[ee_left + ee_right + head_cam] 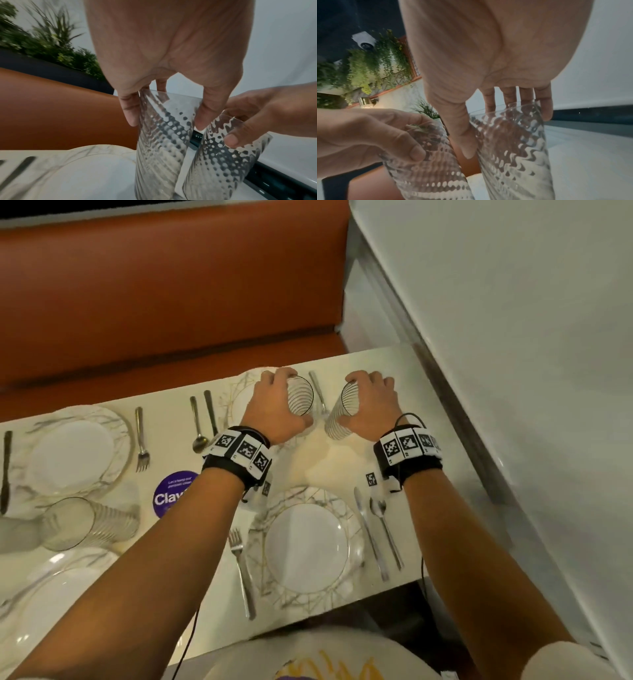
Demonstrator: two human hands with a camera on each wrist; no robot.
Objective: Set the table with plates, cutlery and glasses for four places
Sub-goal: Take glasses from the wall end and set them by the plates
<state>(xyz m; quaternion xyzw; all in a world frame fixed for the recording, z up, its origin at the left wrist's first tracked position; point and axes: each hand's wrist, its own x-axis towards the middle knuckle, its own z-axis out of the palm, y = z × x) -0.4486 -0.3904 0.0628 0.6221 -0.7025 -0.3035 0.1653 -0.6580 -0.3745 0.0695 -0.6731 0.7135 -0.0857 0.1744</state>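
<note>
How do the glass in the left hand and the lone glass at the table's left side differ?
The left hand grips its glass near the rim, above the far plate; the lone glass lies on its side on the table, untouched. The held glass stays close to upright. Both are clear and ribbed.

We see a pale table (346,467) bearing marbled plates: one near (308,546), one far left (73,453), each flanked by cutlery. A ribbed glass (85,523) and a purple round sticker (171,494) lie on it too
</note>
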